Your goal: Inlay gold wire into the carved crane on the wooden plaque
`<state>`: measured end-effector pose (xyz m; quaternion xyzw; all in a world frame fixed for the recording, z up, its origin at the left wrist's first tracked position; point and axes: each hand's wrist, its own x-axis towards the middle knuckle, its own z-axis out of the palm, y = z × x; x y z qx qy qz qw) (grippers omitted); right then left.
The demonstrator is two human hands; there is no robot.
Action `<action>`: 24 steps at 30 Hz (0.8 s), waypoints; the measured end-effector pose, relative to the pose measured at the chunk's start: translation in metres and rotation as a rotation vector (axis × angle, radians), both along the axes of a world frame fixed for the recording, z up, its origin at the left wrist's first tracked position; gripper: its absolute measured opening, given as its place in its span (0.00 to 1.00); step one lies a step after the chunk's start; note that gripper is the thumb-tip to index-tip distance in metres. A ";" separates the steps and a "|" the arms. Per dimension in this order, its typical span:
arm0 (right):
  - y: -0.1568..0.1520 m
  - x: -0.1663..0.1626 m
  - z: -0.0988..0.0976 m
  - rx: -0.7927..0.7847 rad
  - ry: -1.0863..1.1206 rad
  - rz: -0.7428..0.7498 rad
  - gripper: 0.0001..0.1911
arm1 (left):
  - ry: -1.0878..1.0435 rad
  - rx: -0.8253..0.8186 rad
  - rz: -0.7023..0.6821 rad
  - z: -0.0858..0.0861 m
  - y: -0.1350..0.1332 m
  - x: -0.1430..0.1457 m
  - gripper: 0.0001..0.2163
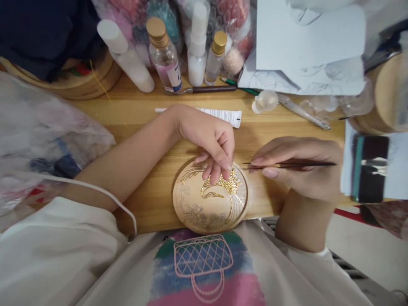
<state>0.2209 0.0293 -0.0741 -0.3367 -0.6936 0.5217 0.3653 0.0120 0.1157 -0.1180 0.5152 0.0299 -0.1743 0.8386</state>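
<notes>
Supporting surface was yellow-brown grained wooden table (151, 204). Pale round wooden disc with gold lines (195, 203) lay at near edge. White printed flat tube (226, 115) lay farther in; slim dark-handled tool (212, 89) lay beyond it. White cylindrical bottle (132, 63), larger gold-capped clear bottle (166, 63), slim white bottle (197, 55), small gold-capped clear bottle (214, 61) stood at far side.

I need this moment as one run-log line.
left hand: over round board | right hand: holding slim dark tool | drawing: partly gold

White shirt (117, 280), short sleeves (63, 238); the front bears green, blue and pink bands (244, 257) behind a pale-pink crosshatched handbag outline (204, 257).
</notes>
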 end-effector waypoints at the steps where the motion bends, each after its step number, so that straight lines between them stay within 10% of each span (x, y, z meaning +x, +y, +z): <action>1: 0.000 0.000 0.000 -0.011 0.007 0.008 0.09 | 0.010 -0.004 0.012 0.000 0.000 0.000 0.16; 24: 0.004 0.009 0.001 -0.013 -0.076 -0.007 0.01 | 0.074 -0.053 0.250 -0.002 -0.006 0.002 0.17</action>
